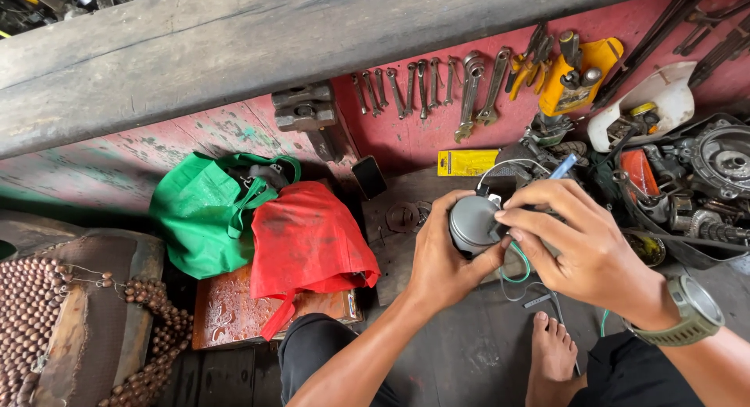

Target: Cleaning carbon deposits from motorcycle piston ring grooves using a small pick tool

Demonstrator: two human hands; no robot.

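Far left of the hands sit a green bag (205, 212) and a red bag (308, 243), contents hidden. The left hand (444, 258) is clamped around a grey cylindrical part (473, 223), held above the floor before the knees. The right hand (582, 247) pinches at its top beside the green wire (519, 273). Holding the cylinder steady seems wise. Right of the hands, a dark tray (687, 251) holds engine parts.

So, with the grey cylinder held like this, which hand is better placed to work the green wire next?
Probably the right hand. Its fingertips rest on the grey cylinder, just above the green wire. The left hand is wrapped around the cylinder from below, holding it up, so it seems tied up.
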